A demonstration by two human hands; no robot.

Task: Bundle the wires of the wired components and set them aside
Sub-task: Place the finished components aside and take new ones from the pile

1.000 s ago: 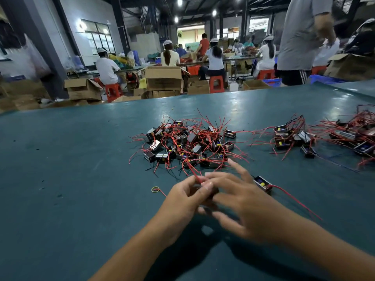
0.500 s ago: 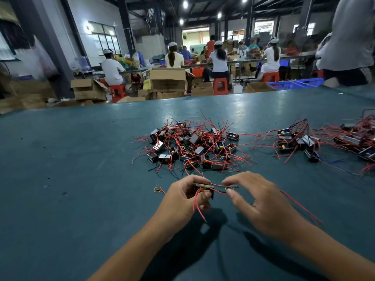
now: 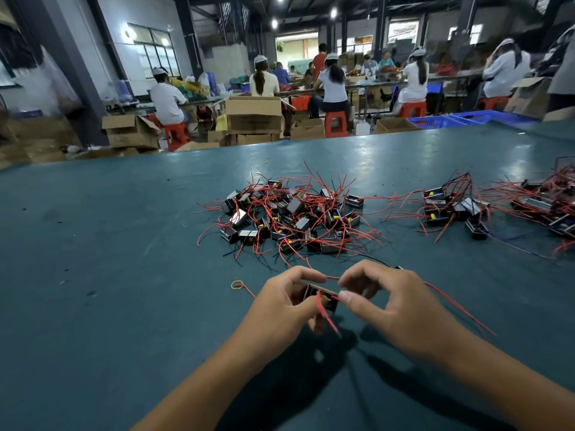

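Red-wired component held over the table, two hands on it.
Left hand grips the component body, fingers curled round it; right hand pinches its red wire at the component, thumb against forefinger. One band lies at 10 o'clock of the left hand. Three piles beyond: main pile at 12 o'clock, small pile at 1 o'clock, third pile at 2 o'clock, cut by the frame edge. Components too tangled to count.
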